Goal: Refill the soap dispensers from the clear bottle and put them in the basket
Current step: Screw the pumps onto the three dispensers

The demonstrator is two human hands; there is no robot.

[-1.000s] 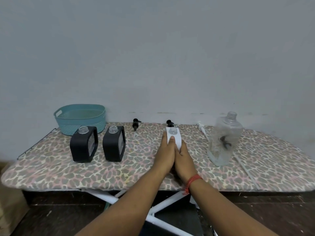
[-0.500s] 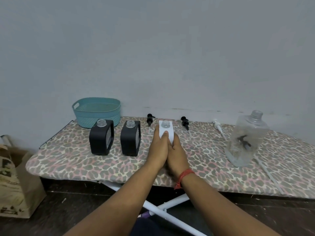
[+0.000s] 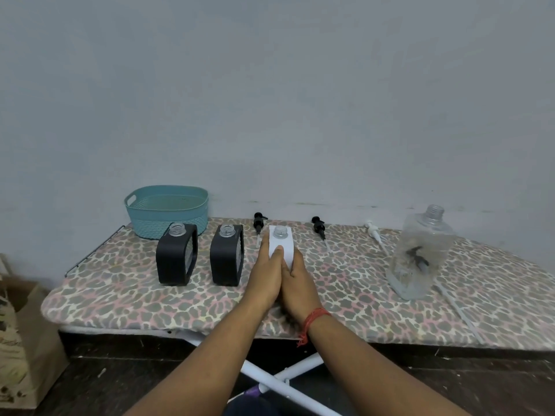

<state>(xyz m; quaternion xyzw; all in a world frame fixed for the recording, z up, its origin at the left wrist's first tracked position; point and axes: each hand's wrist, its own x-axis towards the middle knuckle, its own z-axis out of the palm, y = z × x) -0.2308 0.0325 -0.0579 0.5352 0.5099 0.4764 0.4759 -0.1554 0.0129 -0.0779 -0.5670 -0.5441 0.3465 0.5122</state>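
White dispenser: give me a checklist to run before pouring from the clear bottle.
1. White dispenser neck open, pump off: ok.
2. White dispenser upright on the board: ok; left hand and right hand hold its sides.
3. Clear bottle uncapped: ok.
4. A hand free to lift the bottle: not ok, both grip the dispenser.
5. Liquid left in the bottle: cannot tell.
6. Basket within reach, behind the two black dispensers: ok.
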